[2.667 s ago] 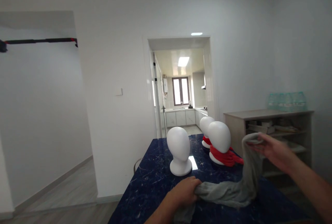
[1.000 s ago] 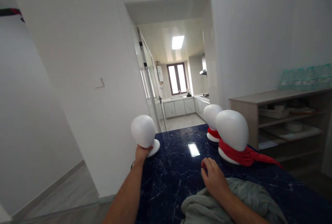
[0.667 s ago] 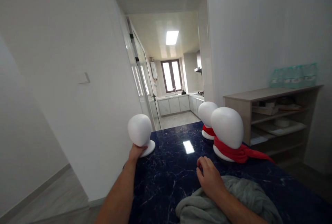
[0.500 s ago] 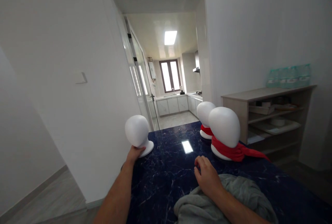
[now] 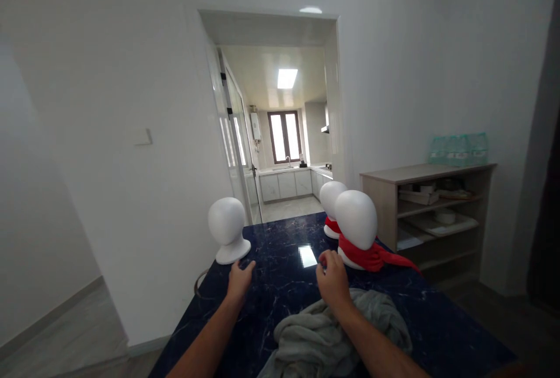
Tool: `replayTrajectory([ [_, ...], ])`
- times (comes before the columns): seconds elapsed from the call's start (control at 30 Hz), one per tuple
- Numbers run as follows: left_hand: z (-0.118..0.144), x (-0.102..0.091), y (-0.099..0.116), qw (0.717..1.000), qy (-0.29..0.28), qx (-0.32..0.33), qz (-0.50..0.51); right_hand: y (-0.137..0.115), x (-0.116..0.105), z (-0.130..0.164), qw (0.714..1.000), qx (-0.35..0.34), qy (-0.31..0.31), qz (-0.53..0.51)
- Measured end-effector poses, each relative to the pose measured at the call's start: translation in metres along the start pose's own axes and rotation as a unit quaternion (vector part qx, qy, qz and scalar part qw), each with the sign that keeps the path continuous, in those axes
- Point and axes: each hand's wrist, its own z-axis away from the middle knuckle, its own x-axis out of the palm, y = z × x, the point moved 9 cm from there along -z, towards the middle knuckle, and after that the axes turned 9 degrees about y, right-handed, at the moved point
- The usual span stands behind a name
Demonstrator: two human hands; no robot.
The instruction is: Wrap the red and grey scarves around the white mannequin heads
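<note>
My left hand [image 5: 240, 280] is just in front of a bare white foam mannequin head [image 5: 226, 223] at the table's left edge. It holds nothing, with its thumb and fingers apart. My right hand [image 5: 333, 277] hovers with loosely bent fingers and no object in them. It is beside a nearer white mannequin head [image 5: 356, 219] with a red scarf [image 5: 365, 254] tied round its neck. Behind that stands another mannequin head [image 5: 331, 196], also wrapped in red cloth [image 5: 332, 225]. A bunched grey-green scarf [image 5: 306, 334] lies below my right forearm.
All of this stands on a dark blue marble-patterned table [image 5: 271, 284]. To the right is a wooden shelf unit [image 5: 378, 200] with a pack of bottles [image 5: 457, 149] on top. Beyond the table a doorway opens onto a kitchen with white cabinets [image 5: 286, 185].
My left hand has let go of the bare mannequin head's neck and drawn back toward me. My right hand stays in much the same place. The camera view has shifted.
</note>
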Motion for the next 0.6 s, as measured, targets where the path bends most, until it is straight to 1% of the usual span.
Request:
replayTrajectory([
  [0.07, 0.037, 0.011, 0.012, 0.997, -0.063, 0.027, 0.037, 0.017, -0.032, -0.013, 0.996, 0.050, 0.078, -0.017],
  [0.13, 0.066, 0.014, 0.020, 0.991, -0.101, 0.061, 0.058, 0.046, -0.066, -0.026, 0.984, 0.105, 0.140, -0.016],
  [0.2, 0.083, 0.010, 0.024, 0.988, -0.109, 0.093, 0.064, 0.084, -0.097, -0.042, 0.971, 0.155, 0.184, -0.008],
  [0.27, 0.091, 0.004, 0.026, 0.986, -0.100, 0.118, 0.061, 0.125, -0.120, -0.061, 0.959, 0.195, 0.205, 0.009],
  [0.3, 0.092, 0.002, 0.027, 0.986, -0.095, 0.128, 0.057, 0.142, -0.126, -0.072, 0.961, 0.199, 0.191, 0.031],
  [0.33, 0.093, 0.001, 0.028, 0.985, -0.091, 0.138, 0.052, 0.155, -0.127, -0.083, 0.967, 0.193, 0.157, 0.058],
  [0.4, 0.094, 0.001, 0.032, 0.983, -0.089, 0.154, 0.044, 0.172, -0.118, -0.101, 0.979, 0.170, 0.063, 0.090],
  [0.47, 0.095, 0.001, 0.037, 0.981, -0.088, 0.169, 0.042, 0.178, -0.106, -0.108, 0.985, 0.146, -0.010, 0.091],
  [0.53, 0.096, 0.002, 0.040, 0.979, -0.088, 0.179, 0.042, 0.177, -0.096, -0.109, 0.988, 0.130, -0.046, 0.065],
  [0.6, 0.096, 0.003, 0.040, 0.978, -0.089, 0.185, 0.040, 0.176, -0.088, -0.106, 0.989, 0.125, -0.077, 0.016],
])
